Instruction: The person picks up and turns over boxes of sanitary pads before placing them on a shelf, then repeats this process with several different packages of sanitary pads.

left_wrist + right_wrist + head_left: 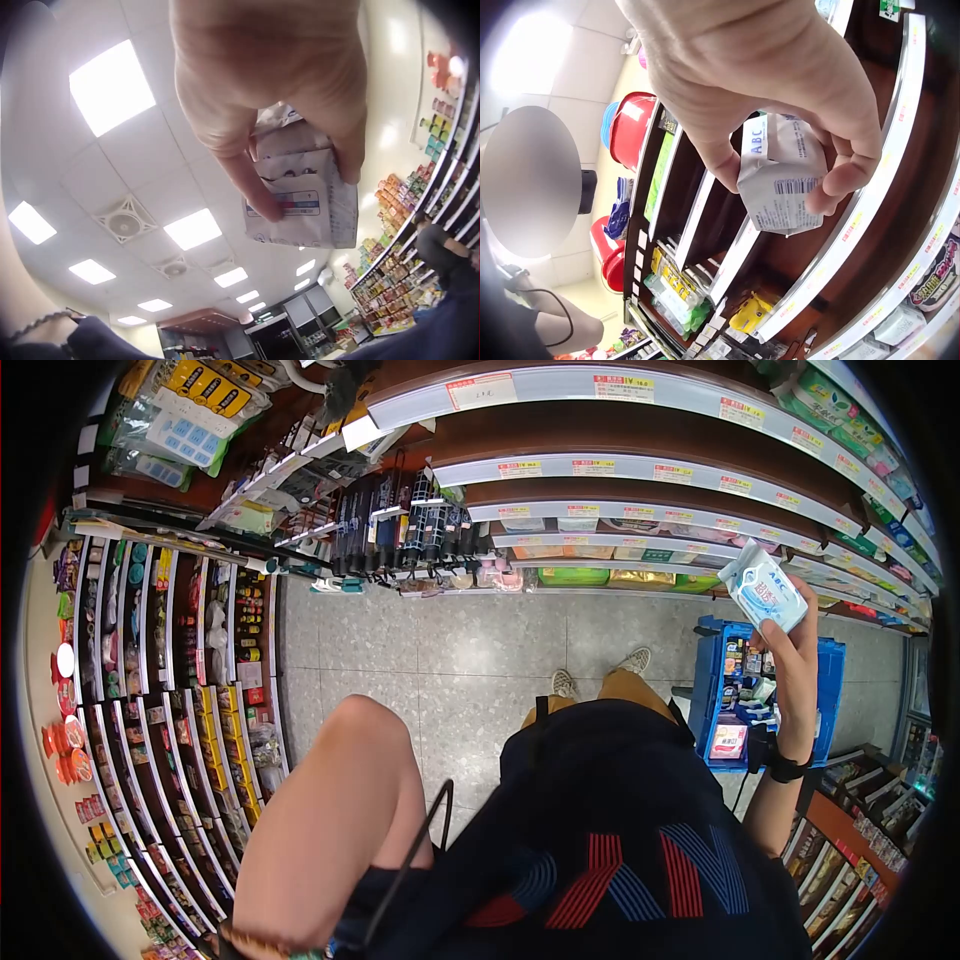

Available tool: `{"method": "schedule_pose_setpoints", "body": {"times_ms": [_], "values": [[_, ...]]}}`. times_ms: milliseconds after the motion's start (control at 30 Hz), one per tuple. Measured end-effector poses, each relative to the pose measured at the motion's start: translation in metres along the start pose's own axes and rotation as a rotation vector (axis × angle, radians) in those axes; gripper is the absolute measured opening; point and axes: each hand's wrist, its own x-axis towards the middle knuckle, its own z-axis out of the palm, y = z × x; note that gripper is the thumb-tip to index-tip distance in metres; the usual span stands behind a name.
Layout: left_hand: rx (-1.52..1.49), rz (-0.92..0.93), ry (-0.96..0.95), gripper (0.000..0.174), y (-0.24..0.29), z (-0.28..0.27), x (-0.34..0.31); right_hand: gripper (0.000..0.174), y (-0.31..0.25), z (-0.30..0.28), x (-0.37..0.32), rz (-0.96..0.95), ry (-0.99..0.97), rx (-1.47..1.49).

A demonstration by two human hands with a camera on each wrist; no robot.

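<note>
My right hand [790, 650] holds up a white and light-blue pack of sanitary pads [765, 592] marked ABC, in front of the shelves. In the right wrist view, thumb and fingers of the right hand [780, 82] grip the pack [769, 161] from its sides, its barcode showing. The left forearm [330, 820] is bent in the head view and its hand is out of that picture. Seen in the left wrist view, the left hand [277, 82] grips white printed soft packs [300, 210], one overlapping another, between thumb and fingers.
A blue crate [707, 685] with several packages inside stands on the floor below the right arm. Tiered shelves [590, 468] with price tags run along the front. More stocked shelves [170, 760] line the left. Another person [442, 251] shows in the left wrist view.
</note>
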Motion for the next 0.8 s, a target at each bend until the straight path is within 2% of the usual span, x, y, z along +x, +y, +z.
{"method": "schedule_pose_setpoints", "body": {"times_ms": [333, 567, 667, 800], "values": [[-0.054, -0.115, -0.057, 0.045, 0.067, 0.002, 0.007, 0.064, -0.004, 0.022, 0.008, -0.016, -0.108, 0.085], [-0.097, -0.156, -0.103, 0.039, 0.060, 0.018, 0.016, 0.065, -0.010, 0.033, 0.002, 0.009, -0.129, 0.107], [-0.125, -0.165, -0.130, 0.037, 0.053, 0.028, 0.020, 0.071, -0.026, 0.048, 0.000, 0.095, -0.288, 0.383], [-0.213, -0.183, -0.174, 0.034, 0.034, 0.032, 0.029, 0.085, -0.087, 0.100, -0.019, -0.061, -0.728, 0.573]]}}
